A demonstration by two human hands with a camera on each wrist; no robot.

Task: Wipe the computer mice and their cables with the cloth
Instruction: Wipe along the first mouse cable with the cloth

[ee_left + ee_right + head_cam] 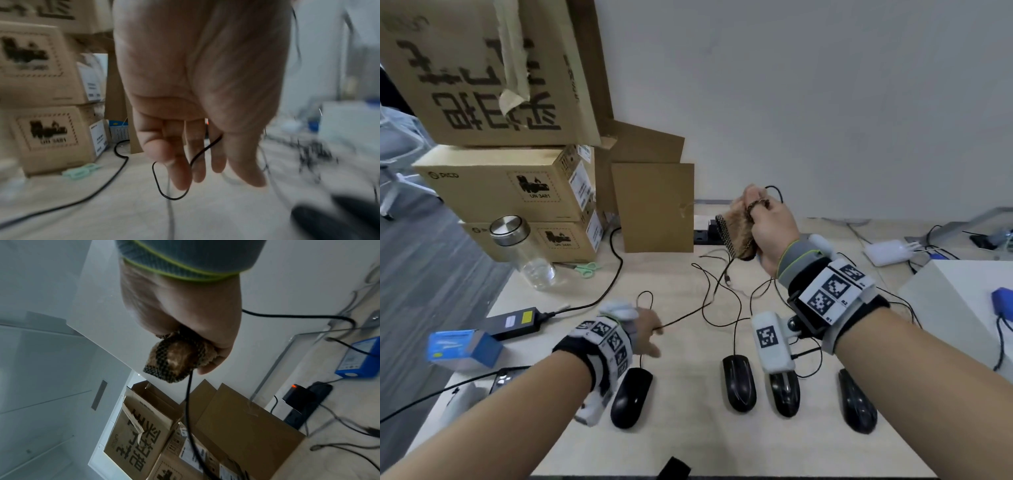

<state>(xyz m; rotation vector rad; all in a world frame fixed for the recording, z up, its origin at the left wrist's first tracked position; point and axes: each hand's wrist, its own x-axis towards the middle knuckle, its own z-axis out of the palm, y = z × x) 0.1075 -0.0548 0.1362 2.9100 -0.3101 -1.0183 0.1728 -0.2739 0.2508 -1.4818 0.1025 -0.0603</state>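
Right hand: my right hand (pixel 770 226) is raised over the far middle of the desk (pixel 688 431), fingers curled tight round the brown cloth (pixel 736 236), which is bunched round a black cable (pixel 188 404).
Left hand: my left hand (pixel 645 330) hovers low at the near left; the fingers (pixel 185 162) hang loosely down and the cable (pixel 164 186) loops among them, pinched at the thumb side.
Mice: four black mice lie in a row along the near edge, the leftmost mouse (pixel 631 397) just beside my left wrist, the other three right of it.
Open room: bare desk lies in front of the mice; the far middle is strewn with tangled cables (pixel 722 301).
Left edge: stacked cardboard boxes (pixel 510 185) wall off the far left corner.
Hard to make out: the left wrist view is blurred at its right side; my wrist gear covers part of the third mouse (pixel 786 394).
Containers: a glass jar (pixel 524 253) with a metal lid stands by the boxes; I cannot tell its contents.
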